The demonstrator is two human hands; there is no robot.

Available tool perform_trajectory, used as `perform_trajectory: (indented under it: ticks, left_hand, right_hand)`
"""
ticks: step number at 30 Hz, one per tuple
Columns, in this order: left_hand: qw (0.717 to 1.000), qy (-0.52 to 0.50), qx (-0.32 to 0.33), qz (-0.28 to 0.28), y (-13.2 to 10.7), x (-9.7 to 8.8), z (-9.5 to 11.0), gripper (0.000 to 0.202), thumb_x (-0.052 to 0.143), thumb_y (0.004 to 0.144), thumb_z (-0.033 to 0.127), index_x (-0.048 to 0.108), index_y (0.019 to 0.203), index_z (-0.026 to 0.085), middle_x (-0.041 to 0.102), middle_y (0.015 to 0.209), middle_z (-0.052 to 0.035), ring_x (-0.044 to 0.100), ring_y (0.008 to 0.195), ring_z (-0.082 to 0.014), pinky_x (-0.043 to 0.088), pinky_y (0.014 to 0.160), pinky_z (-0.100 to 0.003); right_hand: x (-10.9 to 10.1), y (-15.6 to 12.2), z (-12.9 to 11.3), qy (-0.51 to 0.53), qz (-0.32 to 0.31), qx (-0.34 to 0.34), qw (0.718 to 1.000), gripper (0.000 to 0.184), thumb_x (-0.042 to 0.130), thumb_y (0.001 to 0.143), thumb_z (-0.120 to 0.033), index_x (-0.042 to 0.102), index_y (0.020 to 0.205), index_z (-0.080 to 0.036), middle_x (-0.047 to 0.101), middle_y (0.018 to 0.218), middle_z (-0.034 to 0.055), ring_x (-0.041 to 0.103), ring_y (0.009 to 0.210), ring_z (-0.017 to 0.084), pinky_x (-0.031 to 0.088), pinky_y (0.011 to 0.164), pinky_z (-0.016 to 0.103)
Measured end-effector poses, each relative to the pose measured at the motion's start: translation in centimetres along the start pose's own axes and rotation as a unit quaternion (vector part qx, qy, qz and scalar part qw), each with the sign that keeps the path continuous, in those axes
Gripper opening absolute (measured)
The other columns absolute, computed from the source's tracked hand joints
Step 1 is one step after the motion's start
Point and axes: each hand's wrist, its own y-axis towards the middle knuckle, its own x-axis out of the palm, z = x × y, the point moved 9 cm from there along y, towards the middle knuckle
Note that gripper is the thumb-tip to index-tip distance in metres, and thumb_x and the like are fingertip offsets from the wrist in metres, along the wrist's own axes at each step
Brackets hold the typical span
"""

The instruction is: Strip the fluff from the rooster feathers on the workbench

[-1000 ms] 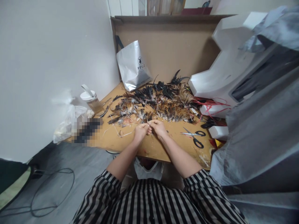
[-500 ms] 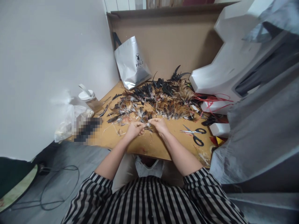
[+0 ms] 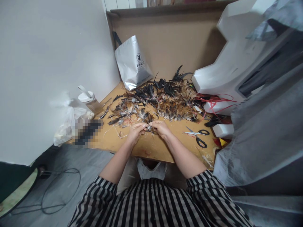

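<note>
My left hand (image 3: 137, 130) and my right hand (image 3: 160, 127) meet over the near part of the wooden table (image 3: 132, 148). Fingertips of both are pinched on a small bunch of feathers (image 3: 149, 128), whitish at the base with dark tips. How the fingers divide the bunch between them is too small to make out. Just beyond my hands lies a broad heap of brown, tan and black feathers (image 3: 175, 108). To the right of my right hand rest scissors (image 3: 196, 135) with black handles, their blades a little apart.
A silver bag (image 3: 132, 63) leans at the back left. A lidded clear container (image 3: 90, 101) and a plastic bag (image 3: 71, 124) stand at the left. White foam pieces (image 3: 213, 75), red strings (image 3: 216, 100) and grey cloth (image 3: 265, 132) crowd the right side.
My hands have drawn slightly closer together at the feathers. More dark feather shows below the fingertips. The scissors and the heap stay put.
</note>
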Motion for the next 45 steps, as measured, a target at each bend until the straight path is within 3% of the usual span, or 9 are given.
perform_trajectory:
  ticks: [7, 12, 18, 27, 33, 38, 45]
  left_hand:
    - [0.999, -0.023, 0.019, -0.021, -0.3, 0.5, 0.2, 0.024, 0.063, 0.065, 0.030, 0.065, 0.082, 0.012, 0.056, 0.061, -0.0017, 0.047, 0.051, -0.0059, 0.032, 0.046, -0.018]
    - [0.997, 0.058, 0.022, -0.054, -0.5, 0.5, 0.2, 0.027, 0.060, 0.069, 0.033, 0.065, 0.084, 0.011, 0.059, 0.060, -0.0031, 0.046, 0.046, -0.0066, 0.035, 0.045, -0.020]
    - [0.994, 0.095, 0.008, -0.045, -0.3, -0.2, -0.2, 0.026, 0.062, 0.067, 0.034, 0.066, 0.079, 0.011, 0.063, 0.065, -0.0055, 0.053, 0.054, -0.0089, 0.042, 0.054, -0.022]
    - [0.995, 0.097, -0.020, 0.021, -0.3, -1.0, -0.9, 0.023, 0.069, 0.057, 0.028, 0.066, 0.072, 0.011, 0.062, 0.062, -0.0034, 0.053, 0.054, -0.0089, 0.044, 0.060, -0.023]
    - [0.992, 0.123, -0.019, 0.034, -0.3, -1.0, -1.1, 0.022, 0.068, 0.056, 0.027, 0.066, 0.073, 0.012, 0.061, 0.058, -0.0019, 0.053, 0.053, -0.0089, 0.043, 0.057, -0.022]
    - [0.989, 0.146, -0.012, 0.028, -0.4, -0.8, -1.2, 0.021, 0.068, 0.055, 0.026, 0.067, 0.072, 0.012, 0.061, 0.057, -0.0012, 0.052, 0.052, -0.0086, 0.041, 0.054, -0.021]
    - [0.983, 0.179, -0.002, 0.032, -0.4, -0.7, -0.9, 0.018, 0.068, 0.054, 0.026, 0.065, 0.065, 0.013, 0.056, 0.049, 0.0008, 0.046, 0.045, -0.0071, 0.037, 0.046, -0.020]
  right_hand:
    - [0.7, -0.3, 0.5, 0.009, -0.034, 0.027, 0.999, 0.018, 0.068, 0.053, -0.028, 0.060, 0.056, -0.012, 0.048, 0.041, -0.0038, 0.036, 0.039, 0.003, 0.021, 0.042, 0.019]
    - [0.7, -0.3, 0.4, -0.020, -0.045, 0.023, 0.999, 0.018, 0.066, 0.055, -0.029, 0.061, 0.057, -0.011, 0.047, 0.041, -0.0034, 0.034, 0.039, 0.004, 0.021, 0.041, 0.019]
    - [0.5, -0.7, -0.2, -0.167, -0.027, 0.000, 0.986, 0.021, 0.060, 0.061, -0.033, 0.063, 0.064, -0.012, 0.049, 0.046, -0.0037, 0.033, 0.039, 0.004, 0.022, 0.040, 0.019]
    - [-0.3, -0.9, -1.9, -0.372, 0.005, -0.088, 0.924, 0.024, 0.056, 0.064, -0.035, 0.062, 0.064, -0.012, 0.056, 0.057, 0.0002, 0.041, 0.049, 0.007, 0.031, 0.047, 0.019]
    - [0.9, -1.2, -1.1, -0.390, -0.065, -0.077, 0.915, 0.031, 0.053, 0.066, -0.041, 0.063, 0.065, -0.012, 0.051, 0.052, -0.0014, 0.036, 0.046, 0.006, 0.026, 0.043, 0.018]
    - [1.2, -1.3, -1.1, -0.384, -0.062, -0.073, 0.919, 0.031, 0.055, 0.065, -0.042, 0.063, 0.064, -0.012, 0.049, 0.051, -0.0023, 0.036, 0.046, 0.006, 0.026, 0.043, 0.018]
    - [1.3, -1.4, -0.9, -0.311, -0.056, -0.033, 0.948, 0.032, 0.058, 0.064, -0.044, 0.061, 0.064, -0.012, 0.046, 0.046, -0.0041, 0.032, 0.041, 0.005, 0.022, 0.039, 0.018]
